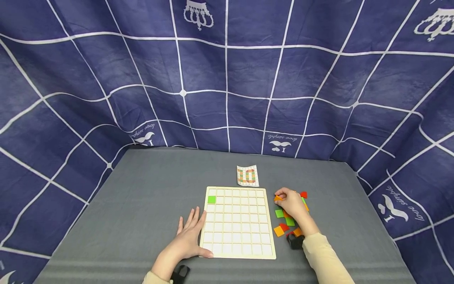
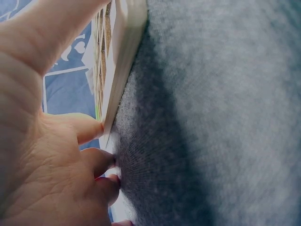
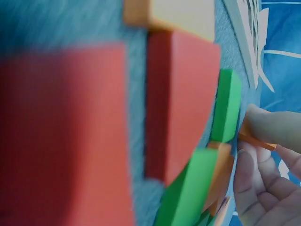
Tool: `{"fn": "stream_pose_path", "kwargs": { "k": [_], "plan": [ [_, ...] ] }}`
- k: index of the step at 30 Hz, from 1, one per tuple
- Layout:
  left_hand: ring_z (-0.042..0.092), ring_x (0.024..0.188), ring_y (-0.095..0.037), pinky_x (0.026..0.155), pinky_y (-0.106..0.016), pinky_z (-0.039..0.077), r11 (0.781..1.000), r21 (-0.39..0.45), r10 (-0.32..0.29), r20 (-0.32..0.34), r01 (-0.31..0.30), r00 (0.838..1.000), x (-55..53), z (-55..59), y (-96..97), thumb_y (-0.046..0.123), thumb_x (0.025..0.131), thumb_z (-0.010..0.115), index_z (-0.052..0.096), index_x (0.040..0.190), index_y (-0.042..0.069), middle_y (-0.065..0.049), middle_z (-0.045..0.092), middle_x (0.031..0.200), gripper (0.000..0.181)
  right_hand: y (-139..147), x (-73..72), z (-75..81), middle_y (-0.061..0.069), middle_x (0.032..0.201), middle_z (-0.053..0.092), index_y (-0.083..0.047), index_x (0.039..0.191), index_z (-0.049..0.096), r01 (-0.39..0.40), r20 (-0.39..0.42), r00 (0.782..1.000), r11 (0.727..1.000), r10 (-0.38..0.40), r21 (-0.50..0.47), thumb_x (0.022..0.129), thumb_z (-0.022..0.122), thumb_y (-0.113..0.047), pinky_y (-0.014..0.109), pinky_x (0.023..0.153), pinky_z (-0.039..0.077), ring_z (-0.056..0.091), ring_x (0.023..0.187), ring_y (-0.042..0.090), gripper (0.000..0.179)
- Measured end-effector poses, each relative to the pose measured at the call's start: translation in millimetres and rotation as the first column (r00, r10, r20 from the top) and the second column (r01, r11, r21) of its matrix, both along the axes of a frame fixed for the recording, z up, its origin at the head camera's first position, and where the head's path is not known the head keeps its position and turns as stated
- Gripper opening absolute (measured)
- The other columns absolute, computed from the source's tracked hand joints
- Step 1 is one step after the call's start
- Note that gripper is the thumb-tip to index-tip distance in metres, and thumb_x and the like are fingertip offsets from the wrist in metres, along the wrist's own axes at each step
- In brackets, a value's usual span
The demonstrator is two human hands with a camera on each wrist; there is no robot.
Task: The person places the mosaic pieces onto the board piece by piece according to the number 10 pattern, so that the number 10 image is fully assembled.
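I have my left hand (image 1: 188,239) spread wide, thumb and forefinger touching the board (image 1: 236,217) at its left side; my right hand (image 1: 292,203) pinches an orange tile (image 3: 257,141) beside the loose tiles (image 1: 279,213), right of the board. One green tile (image 1: 211,199) sits in the board's leftmost column. Beyond, a card (image 1: 248,176) lies on the bench (image 1: 159,177).

The right sleeve (image 1: 327,258) is long, plain and pale cream, with soft creases; the left sleeve (image 1: 153,279) shows the same shade. A chunky black device (image 1: 295,241) sits beside the right cuff (image 1: 312,240), and a small black block (image 1: 181,273) beside the left sleeve.
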State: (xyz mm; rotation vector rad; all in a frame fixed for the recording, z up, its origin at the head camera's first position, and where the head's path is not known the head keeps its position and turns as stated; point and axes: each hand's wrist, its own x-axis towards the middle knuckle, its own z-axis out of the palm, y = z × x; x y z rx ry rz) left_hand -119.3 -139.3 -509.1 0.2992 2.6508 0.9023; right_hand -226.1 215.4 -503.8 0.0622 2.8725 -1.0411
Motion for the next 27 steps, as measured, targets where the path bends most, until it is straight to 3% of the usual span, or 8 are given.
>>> {"fn": "stream_pose_path", "kwargs": {
  "k": [2, 8, 22, 27],
  "plan": [
    [-0.001, 0.152, -0.042, 0.115, -0.068, -0.009, 1.000, 0.010, -0.004, 0.004, 0.003, 1.000, 0.9, -0.2, 0.8, 0.045, 0.056, 0.092, 0.019, 0.157, 0.005, -0.023, 0.003, 0.164, 0.131, -2.5, 0.8, 0.5, 0.008, 0.090, 0.070, -0.005, 0.099, 0.070, 0.026, -0.018, 0.999, 0.999, -0.026, -0.029, 0.084, 0.076, -0.007, 0.038, 0.075, 0.055, 0.064, 0.079, 0.019, 0.016],
    [-0.002, 0.152, -0.042, 0.115, -0.068, -0.009, 1.000, 0.020, 0.000, 0.004, 0.000, 1.000, 0.4, 0.1, 0.3, 0.042, 0.056, 0.093, 0.019, 0.157, 0.004, -0.024, 0.003, 0.164, 0.131, -21.3, 1.2, 6.3, 0.005, 0.085, 0.071, -0.007, 0.095, 0.073, 0.046, -0.053, 0.997, 0.991, -0.053, -0.128, 0.082, 0.079, -0.011, 0.030, 0.069, 0.055, 0.066, 0.076, 0.017, 0.015],
    [0.000, 0.152, -0.041, 0.117, -0.067, -0.008, 1.000, 0.004, 0.009, 0.014, -0.009, 1.000, 0.1, 2.7, 0.3, 0.042, 0.056, 0.093, 0.020, 0.157, 0.005, -0.023, 0.004, 0.164, 0.130, -114.9, 3.7, 14.1, 0.004, 0.086, 0.074, -0.008, 0.093, 0.075, -0.113, -0.063, 0.993, 0.944, 0.098, -0.310, 0.082, 0.076, -0.004, 0.023, 0.065, 0.055, 0.067, 0.073, 0.010, 0.012],
    [0.000, 0.153, -0.041, 0.117, -0.067, -0.007, 1.000, -0.005, 0.014, 0.011, -0.014, 1.000, -0.9, 1.3, 0.9, 0.043, 0.055, 0.094, 0.021, 0.157, 0.004, -0.023, 0.006, 0.164, 0.131, -137.6, 0.6, 9.8, 0.004, 0.084, 0.073, -0.009, 0.090, 0.075, -0.168, -0.084, 0.985, 0.945, 0.150, -0.282, 0.082, 0.077, -0.006, 0.023, 0.066, 0.055, 0.067, 0.073, 0.010, 0.009]
  ]
}}
